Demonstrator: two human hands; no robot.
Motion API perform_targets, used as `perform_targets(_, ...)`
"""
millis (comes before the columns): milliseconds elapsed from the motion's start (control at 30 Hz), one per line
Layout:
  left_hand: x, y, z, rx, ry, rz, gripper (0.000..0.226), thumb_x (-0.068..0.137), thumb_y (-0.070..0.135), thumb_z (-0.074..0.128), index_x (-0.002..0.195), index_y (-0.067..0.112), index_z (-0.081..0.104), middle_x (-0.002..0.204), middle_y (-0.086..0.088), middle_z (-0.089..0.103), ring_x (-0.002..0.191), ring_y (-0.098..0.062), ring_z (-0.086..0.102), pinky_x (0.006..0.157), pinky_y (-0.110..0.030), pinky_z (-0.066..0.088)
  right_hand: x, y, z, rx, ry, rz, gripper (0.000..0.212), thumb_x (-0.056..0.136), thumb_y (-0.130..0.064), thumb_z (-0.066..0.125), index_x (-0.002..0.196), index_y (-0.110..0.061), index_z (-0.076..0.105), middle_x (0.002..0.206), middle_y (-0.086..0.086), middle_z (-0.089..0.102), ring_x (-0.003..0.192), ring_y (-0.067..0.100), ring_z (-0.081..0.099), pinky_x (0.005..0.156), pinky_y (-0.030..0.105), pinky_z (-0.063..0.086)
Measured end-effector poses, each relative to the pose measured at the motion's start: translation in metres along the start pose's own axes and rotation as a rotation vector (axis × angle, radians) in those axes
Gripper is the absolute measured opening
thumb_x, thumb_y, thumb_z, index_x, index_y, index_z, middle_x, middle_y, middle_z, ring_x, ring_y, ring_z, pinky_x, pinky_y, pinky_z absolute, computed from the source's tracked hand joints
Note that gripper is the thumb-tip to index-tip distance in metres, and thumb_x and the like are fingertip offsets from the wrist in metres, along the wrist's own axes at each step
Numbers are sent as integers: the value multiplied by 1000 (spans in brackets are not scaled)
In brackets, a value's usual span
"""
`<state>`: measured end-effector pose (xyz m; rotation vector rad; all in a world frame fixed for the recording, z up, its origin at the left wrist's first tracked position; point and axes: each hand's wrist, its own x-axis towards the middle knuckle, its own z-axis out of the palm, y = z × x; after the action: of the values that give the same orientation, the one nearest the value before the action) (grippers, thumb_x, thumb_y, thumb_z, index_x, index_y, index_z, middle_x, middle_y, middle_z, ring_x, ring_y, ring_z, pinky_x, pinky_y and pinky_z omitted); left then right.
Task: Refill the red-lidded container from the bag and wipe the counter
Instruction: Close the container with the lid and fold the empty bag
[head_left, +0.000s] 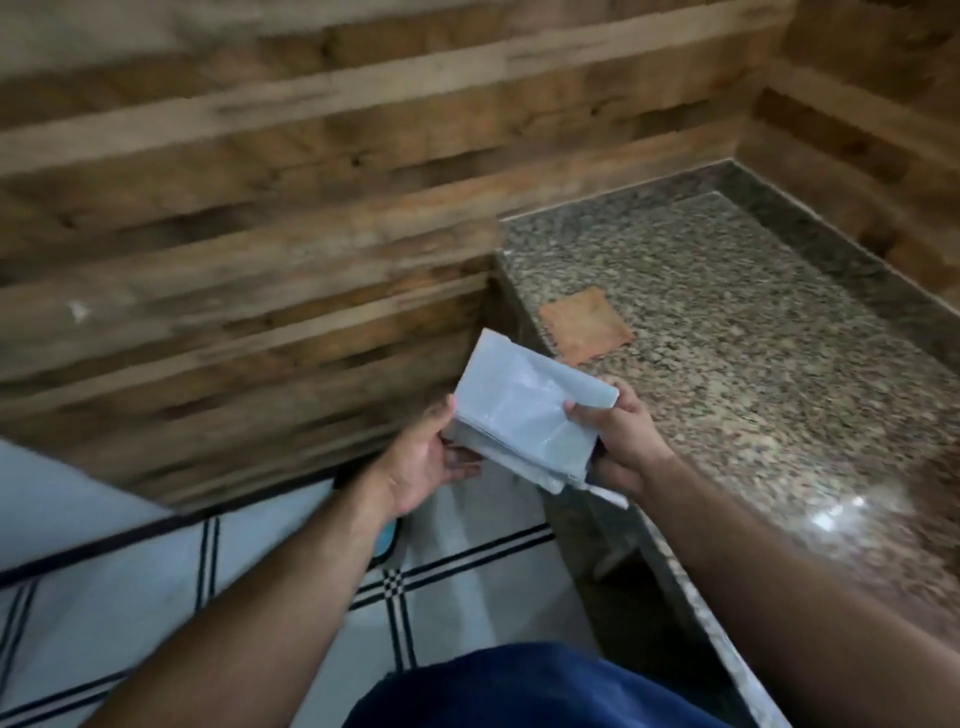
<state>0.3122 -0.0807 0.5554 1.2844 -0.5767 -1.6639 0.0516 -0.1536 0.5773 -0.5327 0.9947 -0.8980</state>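
Observation:
A folded pale grey-white plastic bag (524, 410) hangs in the air at the counter's left front corner, held by both hands. My left hand (426, 462) grips its lower left edge. Its right end is pinched in my right hand (618, 441), thumb on top. An orange-brown cloth (584, 325) lies flat on the speckled granite counter (753, 338), just beyond the bag. No red-lidded container is in view.
A wooden plank wall (260, 208) runs behind and to the left of the counter. White floor tiles with black stripes (457, 577) lie below. A blue and black object (387, 538) shows partly behind my left forearm. The frame is motion-blurred.

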Motion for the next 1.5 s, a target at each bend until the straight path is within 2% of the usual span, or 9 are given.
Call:
perform_targets(300, -89, 4, -110, -304, 379, 282, 53, 91, 8, 82, 140, 10, 63, 132, -12, 76, 120, -31, 75, 102, -53, 60, -17, 114, 176, -121, -131, 55, 41, 95, 7, 73, 119, -19, 52, 140, 20, 62, 129, 44, 64, 104, 68, 56)
perform_targets(500, -134, -1, -203, -282, 527, 188, 37, 96, 12, 79, 132, 17, 71, 120, -1, 82, 111, -25, 78, 98, -50, 63, -21, 207, 270, -165, -70, 138, 44, 96, 3, 75, 132, -12, 54, 131, 16, 67, 120, 37, 71, 102, 57, 61)
perform_targets(633, -146, 1, -271, -120, 712, 157, 30, 96, 11, 79, 125, 13, 73, 113, -2, 82, 96, -17, 79, 72, -31, 64, -6, 260, 293, -479, -32, 191, 30, 98, -8, 77, 122, -11, 60, 123, 10, 72, 109, 25, 74, 82, 40, 63)
perform_targets(800, -140, -2, -346, 367, 845, 54, 30, 97, 19, 76, 125, 11, 73, 118, -8, 78, 106, -30, 74, 93, -50, 64, 23, 323, 269, -661, 78, 323, 26, 100, -10, 73, 123, -15, 62, 121, 10, 70, 105, 23, 69, 83, 39, 60)
perform_targets(933, -116, -11, -393, 757, 799, -19, 28, 105, 25, 67, 124, 5, 70, 114, -10, 74, 98, -24, 68, 74, -27, 53, 70, 369, 247, -787, 182, 465, 24, 100, -14, 74, 121, -19, 63, 119, 14, 69, 107, 27, 69, 84, 40, 62)
perform_targets(1133, -47, -42, -454, 1025, 663, -188, 35, 108, 23, 62, 133, -1, 65, 124, -19, 74, 111, -36, 70, 85, -28, 44, 153, 458, 220, -851, 177, 672, 26, 104, -12, 68, 129, -2, 68, 120, 19, 71, 96, 26, 64, 89, 45, 63)
perform_targets(1300, 28, -88, -505, 1044, 570, -255, 37, 109, 18, 59, 144, 8, 54, 134, -16, 69, 120, -35, 68, 96, -36, 50, 216, 547, 210, -925, 102, 758, 45, 106, -11, 62, 148, 4, 54, 147, 18, 61, 131, 39, 61, 77, 20, 53)
perform_targets(1367, 58, -112, -525, 1068, 537, -282, 39, 109, 20, 59, 146, 12, 51, 135, -14, 68, 120, -33, 67, 97, -40, 53, 238, 588, 204, -896, 116, 759, 35, 107, -14, 62, 141, -6, 59, 135, 14, 63, 123, 31, 66, 66, 11, 50)
perform_targets(1500, 113, -163, -565, 1130, 466, -317, 35, 106, 19, 61, 141, 17, 57, 130, -9, 72, 116, -31, 68, 90, -30, 47, 284, 660, 188, -790, 214, 842, 31, 98, -17, 77, 115, -21, 52, 111, 12, 54, 95, 23, 61, 78, 28, 49)
